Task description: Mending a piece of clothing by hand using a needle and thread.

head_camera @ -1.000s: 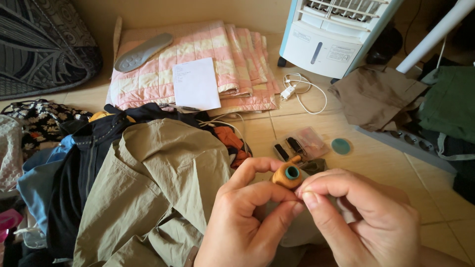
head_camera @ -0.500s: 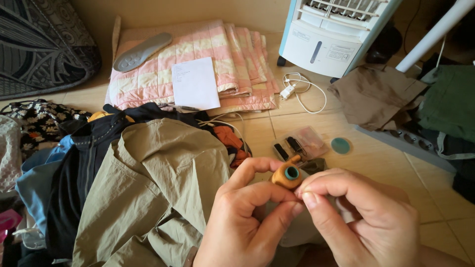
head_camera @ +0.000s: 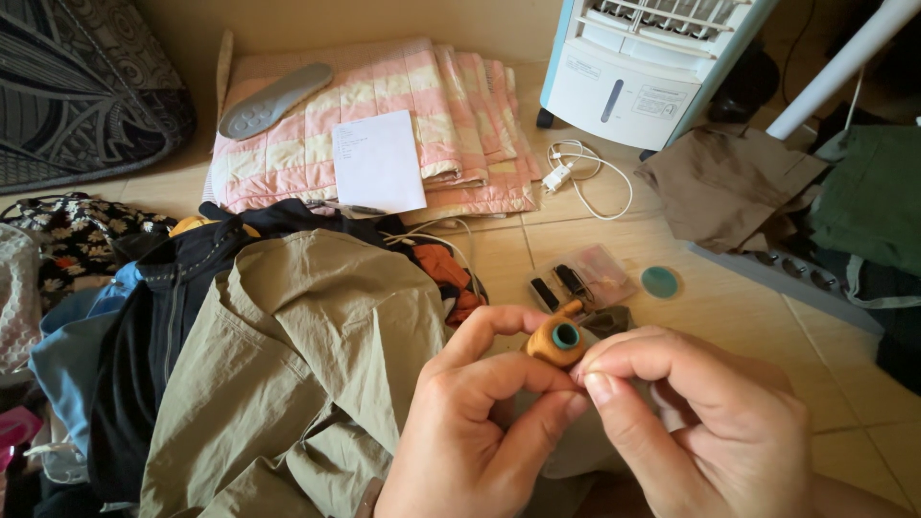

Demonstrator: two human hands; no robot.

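My left hand (head_camera: 470, 422) grips a small orange spool of thread (head_camera: 555, 341) with a teal centre, thumb and forefinger around it. My right hand (head_camera: 705, 422) is pinched shut right beside the spool, thumb against forefinger; whatever it pinches is too fine to see. Both hands are low in the middle of the head view, over a khaki shirt (head_camera: 297, 364) spread on the tiled floor.
A clear sewing kit box (head_camera: 580, 280) and teal lid (head_camera: 659, 282) lie on the tiles beyond the hands. A pile of dark clothes (head_camera: 125, 317) lies left. Behind are a folded pink blanket (head_camera: 460, 115) with a paper sheet (head_camera: 377, 161) and insole (head_camera: 273, 99), an air cooler (head_camera: 643, 67), a charger cable (head_camera: 576, 173).
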